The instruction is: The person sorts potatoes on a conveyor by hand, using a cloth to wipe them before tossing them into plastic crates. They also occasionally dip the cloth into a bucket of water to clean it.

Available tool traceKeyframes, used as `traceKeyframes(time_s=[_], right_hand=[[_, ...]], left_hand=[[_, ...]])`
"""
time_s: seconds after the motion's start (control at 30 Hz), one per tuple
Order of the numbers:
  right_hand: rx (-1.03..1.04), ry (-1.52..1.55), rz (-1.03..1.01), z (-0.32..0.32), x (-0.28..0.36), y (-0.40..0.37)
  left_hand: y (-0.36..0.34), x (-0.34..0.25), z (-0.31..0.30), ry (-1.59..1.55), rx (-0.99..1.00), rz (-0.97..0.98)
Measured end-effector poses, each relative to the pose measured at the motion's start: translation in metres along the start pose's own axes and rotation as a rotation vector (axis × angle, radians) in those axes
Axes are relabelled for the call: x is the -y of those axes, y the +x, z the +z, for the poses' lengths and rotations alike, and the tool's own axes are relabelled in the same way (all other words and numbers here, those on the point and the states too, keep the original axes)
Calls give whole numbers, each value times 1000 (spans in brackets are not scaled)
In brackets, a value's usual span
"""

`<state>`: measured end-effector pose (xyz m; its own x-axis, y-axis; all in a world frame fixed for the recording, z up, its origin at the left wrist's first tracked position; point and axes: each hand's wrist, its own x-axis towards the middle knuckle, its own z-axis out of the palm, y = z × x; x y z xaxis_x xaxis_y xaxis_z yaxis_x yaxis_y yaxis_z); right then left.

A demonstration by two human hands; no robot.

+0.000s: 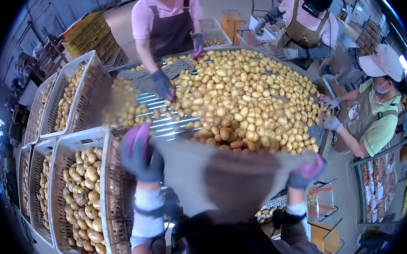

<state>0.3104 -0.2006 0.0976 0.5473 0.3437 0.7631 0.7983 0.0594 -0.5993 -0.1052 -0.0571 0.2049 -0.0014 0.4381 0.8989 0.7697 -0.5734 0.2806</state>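
Observation:
My left hand (141, 154), in a grey glove with purple fingers, is raised beside the left crates, fingers curled. Gloved the same way, my right hand (305, 173) is closed at the other side. Between them spans a pale grey sheet (182, 168) with a brown patch in its middle, smeared by motion; it looks like cloth or a sack. Its far edge lies against a heap of potatoes (250, 94) on the sorting table. Darker potatoes (229, 135) lie just beyond that edge. How my left fingers meet the sheet is blurred.
White crates full of potatoes (84, 199) stand at my left. Metal rollers (158, 115) show through the table's left part, near a grey cloth (156, 77). Three co-workers are around the table: one opposite (171, 24), two at right (306, 23). Yellow crates (91, 37) are stacked behind.

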Motion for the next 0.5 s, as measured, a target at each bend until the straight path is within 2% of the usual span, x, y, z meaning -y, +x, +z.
traceKeyframes(time_s=[0.03,0.1,0.13,0.17,0.2,0.23,0.3,0.37,0.43,0.5], right_hand=[[140,-167,9,19,2,4],[313,-377,93,64,-2,-4],[382,-423,-47,76,-16,-20],[564,-473,-76,87,-36,-40],[703,-430,-123,102,-66,-78],[845,-383,-170,114,-87,-106],[922,-445,-115,126,-89,-112],[1003,-507,-60,144,-92,-99],[1175,-519,3,160,-103,-72],[1051,-642,-117,193,-134,-69]], left_hand=[[4,4,30,7,188,-104],[-32,21,74,175,394,-81],[-61,21,87,148,472,-97],[-83,21,97,-152,633,-228],[-111,12,108,-194,633,-151],[-160,18,119,-192,835,-136],[-249,27,128,-46,1042,-109],[-239,25,144,-97,1123,-239],[-266,52,183,165,1053,-79],[-214,62,240,103,1229,-141]])
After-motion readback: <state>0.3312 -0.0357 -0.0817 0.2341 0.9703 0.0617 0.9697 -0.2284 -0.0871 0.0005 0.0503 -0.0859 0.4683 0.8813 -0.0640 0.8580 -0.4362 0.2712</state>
